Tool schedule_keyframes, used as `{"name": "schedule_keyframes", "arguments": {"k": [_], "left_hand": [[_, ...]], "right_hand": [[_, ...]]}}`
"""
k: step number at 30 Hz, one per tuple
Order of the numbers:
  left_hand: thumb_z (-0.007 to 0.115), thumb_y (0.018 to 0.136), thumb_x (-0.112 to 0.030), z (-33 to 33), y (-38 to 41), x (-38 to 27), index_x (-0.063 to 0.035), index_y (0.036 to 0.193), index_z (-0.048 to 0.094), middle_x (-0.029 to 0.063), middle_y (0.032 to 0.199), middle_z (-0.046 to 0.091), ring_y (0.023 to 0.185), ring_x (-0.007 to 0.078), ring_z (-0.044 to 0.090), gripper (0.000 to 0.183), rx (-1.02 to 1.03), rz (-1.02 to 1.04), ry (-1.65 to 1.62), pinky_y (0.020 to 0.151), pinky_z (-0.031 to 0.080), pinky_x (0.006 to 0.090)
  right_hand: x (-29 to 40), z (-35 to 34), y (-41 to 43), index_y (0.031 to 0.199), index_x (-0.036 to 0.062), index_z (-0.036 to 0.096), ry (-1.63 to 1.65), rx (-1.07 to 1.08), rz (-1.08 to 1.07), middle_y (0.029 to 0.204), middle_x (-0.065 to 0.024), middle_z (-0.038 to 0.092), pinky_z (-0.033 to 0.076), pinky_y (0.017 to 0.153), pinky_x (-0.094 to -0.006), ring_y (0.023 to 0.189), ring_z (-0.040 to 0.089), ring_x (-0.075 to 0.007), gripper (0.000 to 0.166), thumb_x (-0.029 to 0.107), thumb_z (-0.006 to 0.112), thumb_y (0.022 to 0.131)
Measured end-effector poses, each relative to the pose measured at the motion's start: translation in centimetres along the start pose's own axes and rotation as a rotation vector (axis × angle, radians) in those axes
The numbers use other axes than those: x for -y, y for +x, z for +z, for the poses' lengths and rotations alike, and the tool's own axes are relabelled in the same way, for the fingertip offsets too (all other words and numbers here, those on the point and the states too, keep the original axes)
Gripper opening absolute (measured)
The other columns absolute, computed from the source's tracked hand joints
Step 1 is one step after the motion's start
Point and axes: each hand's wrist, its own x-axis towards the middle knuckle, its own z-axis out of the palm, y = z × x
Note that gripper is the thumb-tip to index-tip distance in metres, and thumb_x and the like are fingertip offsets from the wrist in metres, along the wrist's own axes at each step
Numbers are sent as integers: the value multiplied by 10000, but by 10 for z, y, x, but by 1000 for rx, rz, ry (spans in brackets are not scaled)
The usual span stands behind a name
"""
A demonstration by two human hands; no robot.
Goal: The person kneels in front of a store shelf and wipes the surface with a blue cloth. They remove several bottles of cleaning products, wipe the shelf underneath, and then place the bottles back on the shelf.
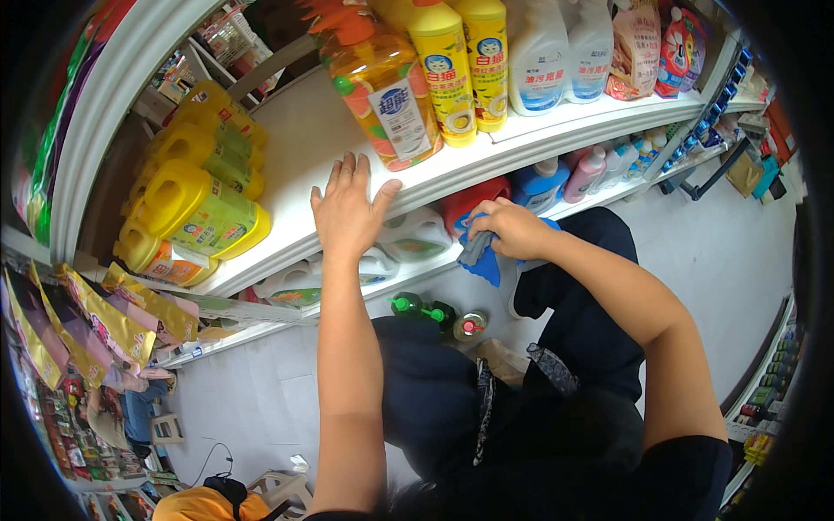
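Observation:
My left hand [350, 211] rests with fingers spread on the edge of a white shelf [293, 140], between yellow jugs [208, 208] and a large orange pump bottle [397, 111]. A blue and grey cloth [481, 257] is bunched in my right hand [511, 228], held just in front of the lower shelf, near a red bottle [472, 202] and a blue bottle [542, 185]. Yellow dish soap bottles [449, 78] and white spray bottles [539, 58] stand right of the pump bottle.
Bottles with green caps [407, 303] and one with a red cap [470, 325] stand on the floor by my legs. Shiny gold bags [107, 316] hang at the left. Another person [127, 417] is at the lower left, near a plastic stool [167, 428].

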Motion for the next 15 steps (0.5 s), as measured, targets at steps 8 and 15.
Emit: {"name": "schedule_keyframes", "arguments": {"k": [8,15], "left_hand": [[577,1039,-540,-12,-11,-4,-112,1488,613,114,1581,558,1493,323,482,621,34,128,-178,1227,315,555],[666,984,-58,11,-84,-27,20,1014,768,104,949,768,849,185,702,132,-266,-203,-1112,808,541,320]], "right_hand": [[-50,14,17,1146,126,776,214,-142,46,1209,-142,692,525,1019,-450,1130,645,-388,460,10,730,704],[-37,13,28,1115,117,794,356,-125,305,1107,-222,737,551,974,-499,1061,685,-433,381,54,678,758]]}}
